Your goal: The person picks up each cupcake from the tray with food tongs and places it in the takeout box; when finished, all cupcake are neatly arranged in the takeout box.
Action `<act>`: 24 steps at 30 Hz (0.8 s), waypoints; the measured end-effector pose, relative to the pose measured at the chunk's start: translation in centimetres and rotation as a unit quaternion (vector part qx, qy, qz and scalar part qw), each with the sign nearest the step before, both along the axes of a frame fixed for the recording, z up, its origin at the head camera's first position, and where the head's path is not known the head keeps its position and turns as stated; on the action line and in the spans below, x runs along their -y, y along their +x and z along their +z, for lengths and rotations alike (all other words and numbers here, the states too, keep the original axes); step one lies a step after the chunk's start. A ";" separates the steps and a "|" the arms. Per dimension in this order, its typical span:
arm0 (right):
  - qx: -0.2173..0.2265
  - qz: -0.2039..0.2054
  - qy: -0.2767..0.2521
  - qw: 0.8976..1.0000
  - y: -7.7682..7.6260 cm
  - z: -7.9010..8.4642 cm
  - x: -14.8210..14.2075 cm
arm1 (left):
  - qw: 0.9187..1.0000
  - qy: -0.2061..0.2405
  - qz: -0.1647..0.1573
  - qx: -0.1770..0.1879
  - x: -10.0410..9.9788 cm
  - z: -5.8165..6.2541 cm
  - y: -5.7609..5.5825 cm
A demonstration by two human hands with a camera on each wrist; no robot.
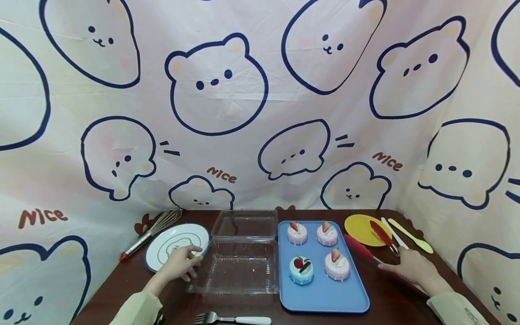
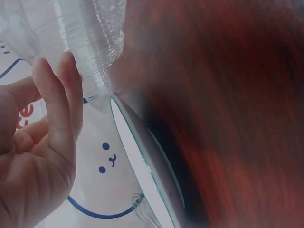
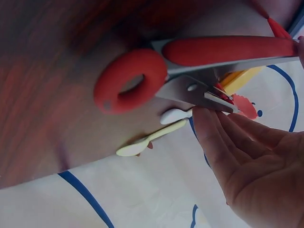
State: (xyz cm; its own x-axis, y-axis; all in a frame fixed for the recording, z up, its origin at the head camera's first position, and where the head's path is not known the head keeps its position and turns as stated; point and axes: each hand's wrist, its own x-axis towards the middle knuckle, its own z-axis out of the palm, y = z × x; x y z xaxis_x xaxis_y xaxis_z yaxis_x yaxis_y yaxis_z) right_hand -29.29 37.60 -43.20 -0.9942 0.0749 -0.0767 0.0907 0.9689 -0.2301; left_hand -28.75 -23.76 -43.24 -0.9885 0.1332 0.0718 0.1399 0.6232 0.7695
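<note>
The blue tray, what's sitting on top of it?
Three pink cakes topped with strawberry pieces, and one blue cake. The patches of tray beneath them are covered.

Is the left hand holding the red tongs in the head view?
No, the right hand holds the red tongs, while the left hand is away from them, across the blue tray.

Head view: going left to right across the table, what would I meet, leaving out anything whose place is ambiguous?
Whisk → white plate → clear container → blue tray → yellow plate → pale yellow spoon.
</note>
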 end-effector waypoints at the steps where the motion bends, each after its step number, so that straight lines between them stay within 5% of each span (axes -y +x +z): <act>1: 0.001 -0.002 -0.003 1.000 0.0 -0.1 0.0 | 1.000 0.009 0.000 0.006 0.0 -0.1 0.0; 10: -0.023 0.006 -0.042 0.999 0.1 -0.9 -0.7 | 0.997 0.049 0.025 0.058 -0.2 -0.4 0.3; 24: -0.036 -0.012 -0.096 0.995 -0.3 -2.0 -2.0 | 0.994 0.064 0.068 0.052 -0.4 -1.0 0.3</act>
State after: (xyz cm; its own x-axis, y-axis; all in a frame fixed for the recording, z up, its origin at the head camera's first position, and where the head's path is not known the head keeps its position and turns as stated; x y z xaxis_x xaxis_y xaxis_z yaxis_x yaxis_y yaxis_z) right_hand -29.61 39.55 -45.24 -0.9958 0.0891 -0.0205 0.0895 0.9047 -0.4166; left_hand -28.48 -23.33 -44.28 -0.9997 -0.0053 -0.0245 -0.0236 0.5264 0.8499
